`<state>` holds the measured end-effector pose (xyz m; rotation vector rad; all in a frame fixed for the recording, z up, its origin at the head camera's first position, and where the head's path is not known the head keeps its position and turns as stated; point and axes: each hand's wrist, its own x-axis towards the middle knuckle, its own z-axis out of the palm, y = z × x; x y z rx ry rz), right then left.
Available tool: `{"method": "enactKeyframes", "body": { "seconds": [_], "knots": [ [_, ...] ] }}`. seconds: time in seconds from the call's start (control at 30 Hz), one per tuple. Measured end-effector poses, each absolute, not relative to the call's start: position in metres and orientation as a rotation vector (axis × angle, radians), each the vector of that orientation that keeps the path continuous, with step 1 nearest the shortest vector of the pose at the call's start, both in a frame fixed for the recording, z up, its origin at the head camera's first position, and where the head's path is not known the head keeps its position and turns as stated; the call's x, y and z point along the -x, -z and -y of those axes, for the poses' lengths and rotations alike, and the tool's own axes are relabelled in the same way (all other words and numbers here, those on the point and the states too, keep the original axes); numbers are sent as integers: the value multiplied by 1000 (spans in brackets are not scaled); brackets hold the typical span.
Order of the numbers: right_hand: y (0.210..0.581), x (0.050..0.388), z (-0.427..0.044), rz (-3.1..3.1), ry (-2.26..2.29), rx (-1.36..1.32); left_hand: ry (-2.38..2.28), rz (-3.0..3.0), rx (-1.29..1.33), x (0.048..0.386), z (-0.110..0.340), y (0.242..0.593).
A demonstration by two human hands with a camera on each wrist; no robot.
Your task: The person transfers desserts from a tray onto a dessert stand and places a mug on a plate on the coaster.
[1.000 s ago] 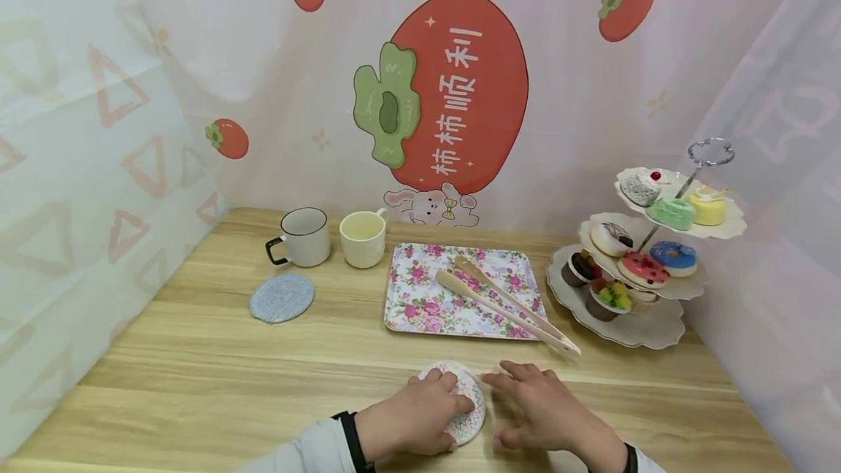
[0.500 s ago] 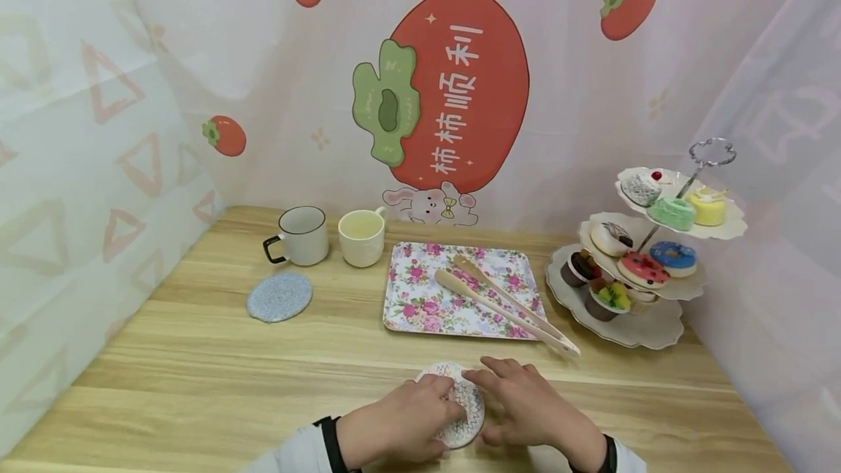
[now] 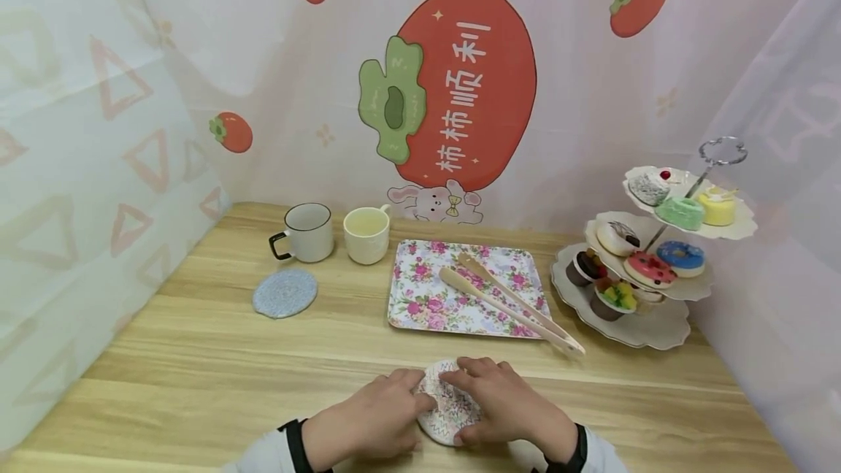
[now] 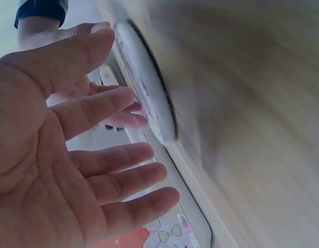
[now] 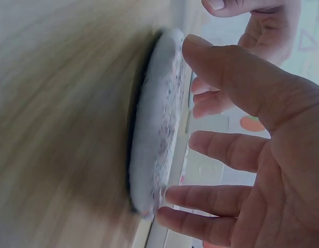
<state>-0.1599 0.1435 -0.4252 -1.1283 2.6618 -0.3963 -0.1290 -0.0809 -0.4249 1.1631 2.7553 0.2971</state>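
Observation:
A round white coaster (image 3: 449,404) with coloured zigzag marks lies flat on the table between my two hands. My left hand (image 3: 377,414) is at its left side, fingers relaxed and spread; in the left wrist view the palm shows nothing held. My right hand (image 3: 506,404) reaches over the coaster's right side with fairly straight fingers. In the right wrist view its thumb (image 5: 198,44) is at one end of the rim and the fingertips are near the other. Whether they touch it I cannot tell.
A floral tray (image 3: 420,316) carries wooden tongs (image 3: 509,305) that overhang its front right corner. A blue-grey round coaster (image 3: 285,293), a white mug (image 3: 310,233) and a cream cup (image 3: 366,236) stand left. A three-tier stand (image 3: 657,327) of cakes and doughnuts is at the right.
My left hand has slid left, its fingers coming off the middle of the white coaster. My right hand has moved left, from beside the coaster to over its right side.

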Motion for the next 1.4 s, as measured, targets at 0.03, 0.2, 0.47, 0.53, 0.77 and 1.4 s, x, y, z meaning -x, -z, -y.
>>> {"method": "enactKeyframes", "body": {
  "seconds": [0.03,0.2,0.47,0.53,0.77,1.4],
  "knots": [
    [425,160,-142,-2663,386,1136,-294,-2761,-1153,129,83,425],
    [425,161,-132,-2671,346,1202,-264,-2794,-1106,129,92,424],
    [426,162,-120,-2651,281,1254,-300,-2788,-1062,127,103,425],
    [426,162,-120,-2646,276,1244,-313,-2787,-1044,127,105,426],
    [427,163,-118,-2624,288,1229,-324,-2796,-1045,128,109,427],
    [429,161,-125,-2635,304,1209,-368,-2781,-1045,128,114,423]
  ]
}}
